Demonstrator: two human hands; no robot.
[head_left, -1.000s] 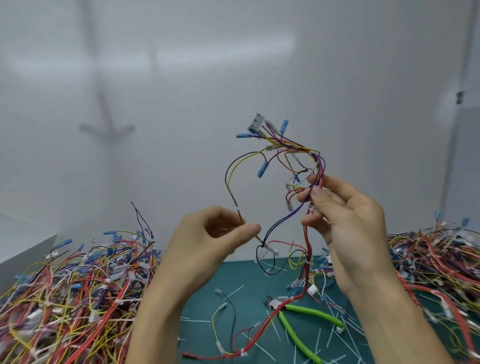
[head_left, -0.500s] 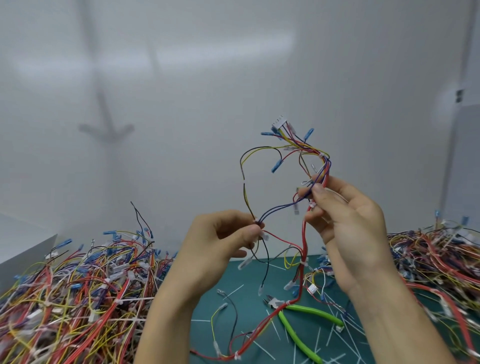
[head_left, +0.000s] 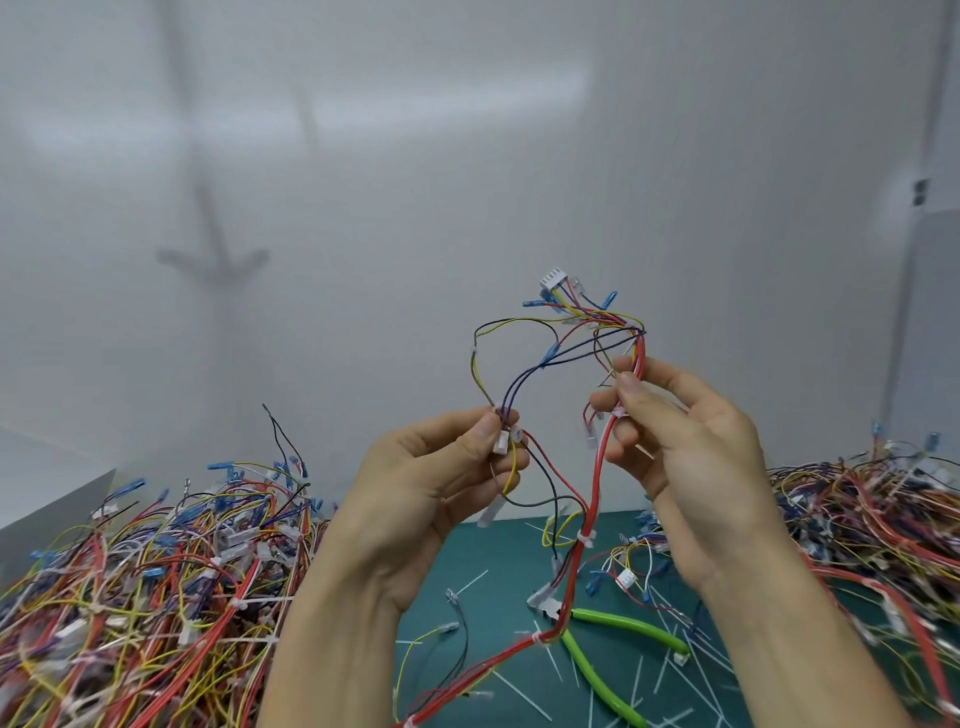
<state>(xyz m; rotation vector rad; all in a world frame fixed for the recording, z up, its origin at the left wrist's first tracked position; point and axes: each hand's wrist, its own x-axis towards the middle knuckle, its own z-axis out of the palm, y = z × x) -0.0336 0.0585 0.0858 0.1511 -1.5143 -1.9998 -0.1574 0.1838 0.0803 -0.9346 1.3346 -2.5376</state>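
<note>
I hold a multicoloured wire harness (head_left: 582, 338) up in front of the white wall. My left hand (head_left: 436, 483) pinches a branch of blue, black and yellow wires near a small white connector (head_left: 500, 442). My right hand (head_left: 680, 447) pinches the thick red bundle (head_left: 600, 467) between thumb and fingers. A white plug (head_left: 551, 277) and blue terminals stick out at the harness top. The red bundle hangs down to the green mat (head_left: 498, 623).
Green-handled cutters (head_left: 618, 623) lie on the mat under the hanging bundle, among cut white cable-tie ends. A big heap of wire harnesses (head_left: 140, 582) fills the left. Another heap (head_left: 883, 525) lies at the right. A grey box edge (head_left: 52, 499) stands far left.
My left hand has risen and moved right, sliding along the branch to the white connector. The harness top has shifted right and the loop between my hands has tightened.
</note>
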